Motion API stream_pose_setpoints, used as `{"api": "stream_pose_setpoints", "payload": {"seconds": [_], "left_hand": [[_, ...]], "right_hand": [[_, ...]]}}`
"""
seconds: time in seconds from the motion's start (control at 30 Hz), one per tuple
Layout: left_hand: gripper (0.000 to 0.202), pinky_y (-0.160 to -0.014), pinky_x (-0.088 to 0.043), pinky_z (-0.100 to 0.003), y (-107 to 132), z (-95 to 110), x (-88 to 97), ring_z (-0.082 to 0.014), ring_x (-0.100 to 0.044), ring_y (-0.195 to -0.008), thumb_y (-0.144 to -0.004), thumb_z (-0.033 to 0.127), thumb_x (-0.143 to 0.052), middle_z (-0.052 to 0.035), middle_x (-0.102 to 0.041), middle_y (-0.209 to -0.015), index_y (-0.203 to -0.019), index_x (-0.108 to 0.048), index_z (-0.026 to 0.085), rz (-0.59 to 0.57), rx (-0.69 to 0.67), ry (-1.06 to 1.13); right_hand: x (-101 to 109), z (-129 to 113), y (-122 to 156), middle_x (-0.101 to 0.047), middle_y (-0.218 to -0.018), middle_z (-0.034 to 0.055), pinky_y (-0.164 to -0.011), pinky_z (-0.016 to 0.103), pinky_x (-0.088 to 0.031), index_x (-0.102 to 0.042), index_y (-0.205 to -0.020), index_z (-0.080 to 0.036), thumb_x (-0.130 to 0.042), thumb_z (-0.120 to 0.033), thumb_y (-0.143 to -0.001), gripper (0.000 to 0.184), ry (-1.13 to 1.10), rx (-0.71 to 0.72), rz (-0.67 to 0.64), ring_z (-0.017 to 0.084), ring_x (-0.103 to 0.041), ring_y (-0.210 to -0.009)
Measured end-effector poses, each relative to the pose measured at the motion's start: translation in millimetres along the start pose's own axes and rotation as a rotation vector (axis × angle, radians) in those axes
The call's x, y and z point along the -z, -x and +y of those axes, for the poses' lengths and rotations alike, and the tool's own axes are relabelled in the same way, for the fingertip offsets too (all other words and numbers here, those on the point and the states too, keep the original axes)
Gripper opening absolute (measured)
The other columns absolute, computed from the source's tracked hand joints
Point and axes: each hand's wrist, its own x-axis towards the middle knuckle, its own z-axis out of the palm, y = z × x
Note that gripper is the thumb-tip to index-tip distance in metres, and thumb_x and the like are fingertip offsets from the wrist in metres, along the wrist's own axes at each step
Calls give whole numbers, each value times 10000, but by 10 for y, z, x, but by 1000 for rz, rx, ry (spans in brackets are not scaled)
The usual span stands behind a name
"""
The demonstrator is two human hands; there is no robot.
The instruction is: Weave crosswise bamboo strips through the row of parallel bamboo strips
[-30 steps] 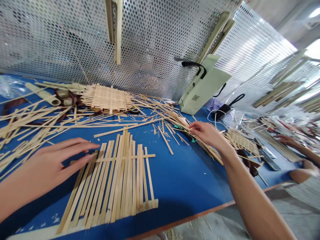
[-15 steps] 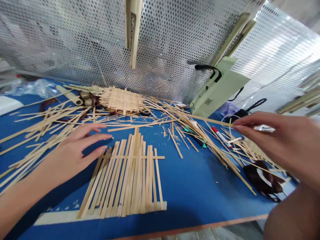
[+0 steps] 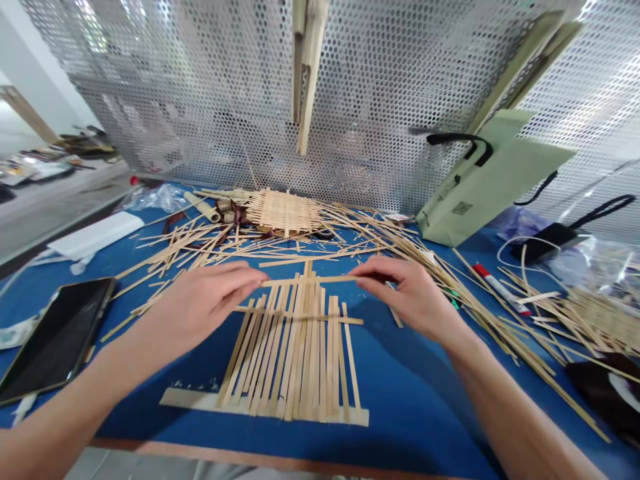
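Note:
Between my two hands a thin bamboo strip [image 3: 310, 279] is stretched crosswise. My left hand [image 3: 215, 290] pinches its left end, and my right hand [image 3: 400, 287] pinches its right end. Under and in front of it lies a row of upright bamboo strips [image 3: 293, 360], side by side, fanning slightly. One crosswise strip [image 3: 353, 321] passes through them below the held one. Their near ends rest on a pale tape band [image 3: 187, 399] along the table's front. Whether the held strip touches the upright ones, I cannot tell.
A finished woven bamboo piece [image 3: 285, 210] lies at the back among loose strips [image 3: 425, 257]. At left is a phone [image 3: 55, 333]; at right, a red-capped marker [image 3: 500, 288] and a green paper bag [image 3: 480, 187]. A perforated metal panel [image 3: 210, 100] stands behind the blue table [image 3: 420, 407].
My right hand has come in from the right with the strip, over the upright strips. My left hand, open before, now pinches the other end. The view has turned left.

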Motion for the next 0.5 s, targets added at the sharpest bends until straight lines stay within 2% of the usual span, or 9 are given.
{"api": "stream_pose_setpoints", "payload": {"seconds": [0.1,0.2,0.3,0.4,0.5], "left_hand": [[491,-944,-657,-335,-73,-101,81,-243,-843,-1016,-1172,578,-475,-51,-883,-1203,-1294,-844,278,-73,52,67],[489,-788,-624,-312,-164,-175,106,-224,-819,-825,-1149,518,-451,-39,-880,-967,-1179,-860,253,-187,69,97],[480,-674,-541,-278,-250,-210,116,-189,-746,-670,-1125,482,-452,-16,-821,-789,-984,-839,234,-326,94,192],[458,-638,-498,-259,-331,-201,155,-164,-692,-634,-1113,479,-463,-23,-821,-823,-982,-817,217,-467,168,311],[433,-595,-458,-247,-404,-174,208,-151,-639,-615,-1100,487,-484,-43,-818,-855,-1012,-791,194,-617,221,408]], "right_hand": [[106,119,0,-799,-814,38,-657,342,-531,-878,-985,-251,-712,-456,-989,264,-34,-78,67,218,-702,-742],[120,177,1,-731,-688,14,-613,320,-502,-857,-978,-226,-752,-491,-959,285,-114,-122,108,190,-654,-649],[125,206,9,-749,-692,14,-573,303,-473,-811,-958,-215,-794,-518,-931,305,-218,-157,143,159,-605,-582],[162,246,16,-790,-730,37,-579,308,-488,-805,-965,-211,-794,-547,-925,339,-250,-178,129,168,-632,-592],[190,295,23,-829,-786,56,-660,345,-536,-841,-980,-224,-766,-530,-942,318,-126,-170,34,221,-724,-702]]}}
